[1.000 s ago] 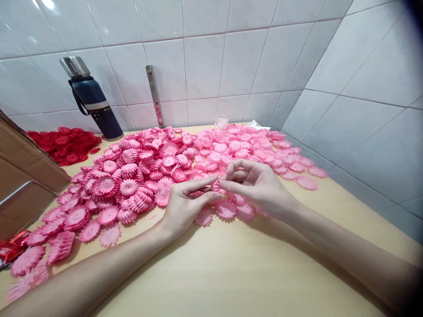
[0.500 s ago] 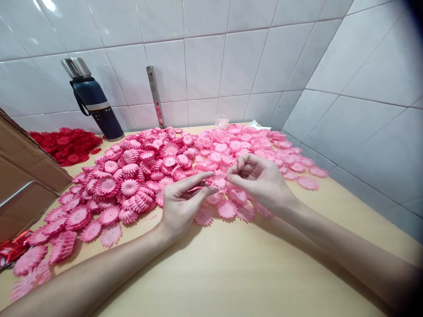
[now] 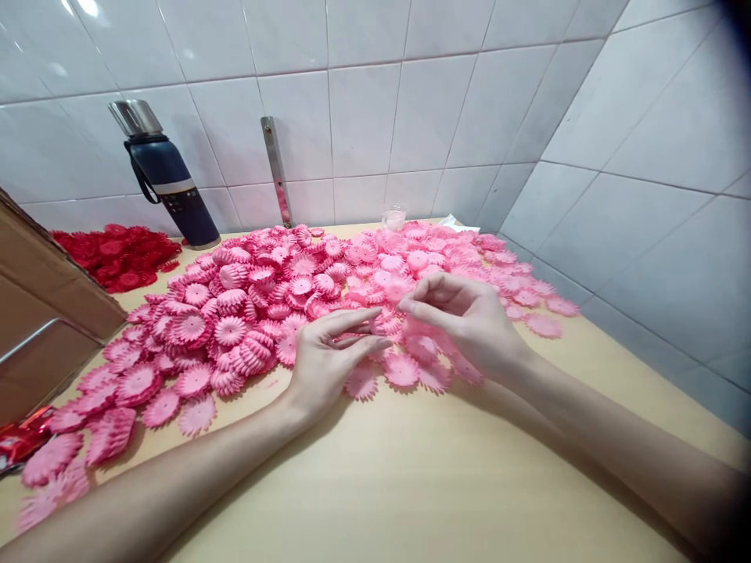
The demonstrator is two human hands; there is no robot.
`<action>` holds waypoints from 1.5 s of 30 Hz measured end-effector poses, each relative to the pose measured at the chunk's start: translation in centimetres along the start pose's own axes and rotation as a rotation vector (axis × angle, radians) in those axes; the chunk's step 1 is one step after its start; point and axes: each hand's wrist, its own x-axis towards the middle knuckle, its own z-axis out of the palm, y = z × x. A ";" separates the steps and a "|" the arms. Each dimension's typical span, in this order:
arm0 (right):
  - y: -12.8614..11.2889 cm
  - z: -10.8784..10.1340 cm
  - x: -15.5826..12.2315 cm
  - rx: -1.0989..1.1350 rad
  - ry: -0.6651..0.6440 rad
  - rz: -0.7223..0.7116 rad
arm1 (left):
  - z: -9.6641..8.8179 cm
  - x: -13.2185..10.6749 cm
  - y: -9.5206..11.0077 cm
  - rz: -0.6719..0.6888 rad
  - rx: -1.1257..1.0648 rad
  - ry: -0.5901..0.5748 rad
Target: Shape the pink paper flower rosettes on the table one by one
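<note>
My left hand (image 3: 329,361) hovers over the front edge of a pile of pink scalloped flower pieces (image 3: 231,330). Its fingers stretch to the right, and a gap shows between thumb and fingertips. Facing it, my right hand (image 3: 469,317) has its thumb and forefinger brought together in a pinch. A blurred pink patch lies just below that thumb; I cannot tell whether it is held or part of the pile. The fingertips of both hands are close but apart. Single pale pink flower pieces (image 3: 401,369) lie flat on the table below them.
Dark red flower pieces (image 3: 117,254) are heaped at the back left, near a dark blue flask (image 3: 186,207). A cardboard box (image 3: 52,313) and a shiny red packet (image 3: 22,442) flank the left side. A small clear cup (image 3: 393,216) stands behind the pile by the tiled wall (image 3: 364,102).
My right hand's fingers have closed into a tighter pinch, and a blurred pink patch now shows below its thumb. My left hand has shifted slightly right.
</note>
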 end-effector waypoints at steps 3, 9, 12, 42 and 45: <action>-0.2 0.5 -0.4 0.061 -0.107 0.042 | 0.0 0.0 -0.1 -0.016 -0.012 -0.019; -0.2 0.6 -0.5 0.105 -0.161 0.077 | -0.1 0.1 -0.3 -0.029 -0.032 -0.045; -0.2 0.6 -0.6 0.116 -0.175 0.095 | -0.1 0.1 -0.3 -0.028 -0.029 -0.052; -0.3 0.2 -0.1 -0.120 0.081 -0.119 | -0.2 0.1 -0.5 0.148 0.035 0.015; -0.6 0.8 -0.8 0.008 -0.049 -0.075 | -0.3 0.1 -0.7 0.125 0.023 -0.027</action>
